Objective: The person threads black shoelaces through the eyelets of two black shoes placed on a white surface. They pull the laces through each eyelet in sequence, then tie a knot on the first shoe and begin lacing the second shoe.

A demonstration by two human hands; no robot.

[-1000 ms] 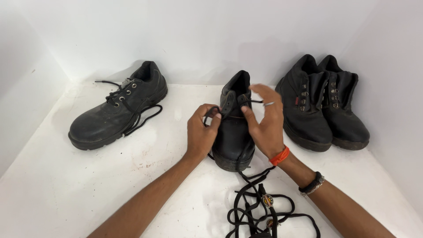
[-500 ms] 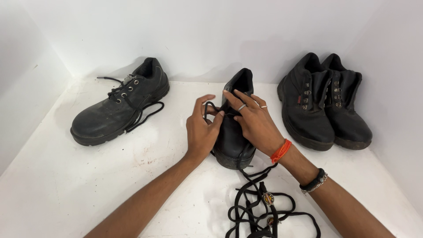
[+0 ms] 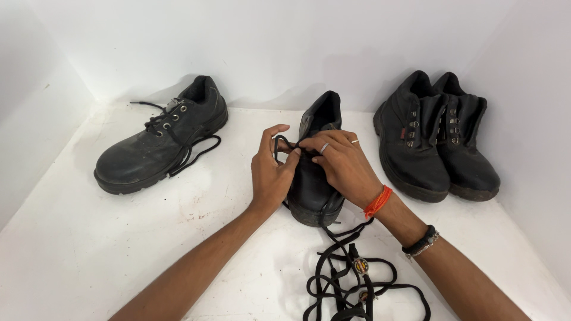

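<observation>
From the head camera we see the middle shoe [image 3: 315,178] standing toe toward us at the centre of the white table [image 3: 77,249], and both hands are on its upper. Our left hand [image 3: 270,175] curls its fingers around a loop of black lace [image 3: 278,144] at the shoe's nine o'clock side, pinching it; our right hand [image 3: 339,163] lies over the tongue from three o'clock, fingertips closed on the same lace near the eyelets. We judge the lacing only partly done: the lace is threaded but loose, no bow shows. The laced shoe [image 3: 160,145] lies at ten o'clock with its ends trailing; the pair of boots [image 3: 437,139] stands at two o'clock, apparently unlaced; spare laces [image 3: 351,279] pile at six o'clock. Against half a second ago, the hands have drawn closer together, the right fingers now folded down onto the lace; the shoes have not moved.
</observation>
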